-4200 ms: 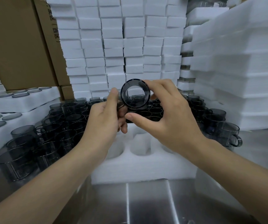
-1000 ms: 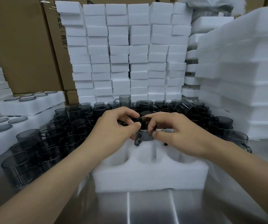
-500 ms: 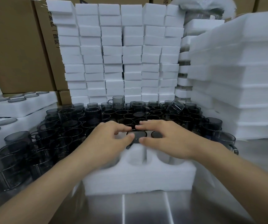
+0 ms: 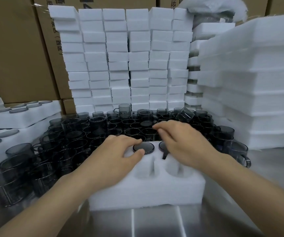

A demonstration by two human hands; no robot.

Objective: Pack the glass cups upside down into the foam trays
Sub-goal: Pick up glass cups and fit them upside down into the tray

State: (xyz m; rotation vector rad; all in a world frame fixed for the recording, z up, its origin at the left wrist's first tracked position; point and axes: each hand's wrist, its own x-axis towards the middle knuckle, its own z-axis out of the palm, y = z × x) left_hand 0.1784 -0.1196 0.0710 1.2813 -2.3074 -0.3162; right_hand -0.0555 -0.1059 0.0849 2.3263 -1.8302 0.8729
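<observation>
Cup [image 4: 143, 147] inverted in tray [image 4: 146, 190] far-edge pocket. Left hand [image 4: 115, 156] loose, fingertips touch base; right hand [image 4: 184, 144] loosely curled, empty. Glass looks light, stiff, slick, brittle; grip across wall, gently.

Left grip [image 4: 119, 156] and right grip [image 4: 185, 144] reach forward side by side, palms down, fingers loosely spread.

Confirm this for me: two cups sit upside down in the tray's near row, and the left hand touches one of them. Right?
Wrong row. The cup that the left hand touches and the second cup beside it sit upside down in the far row of the tray. The near pockets in sight are empty. The head view shows it.
</observation>
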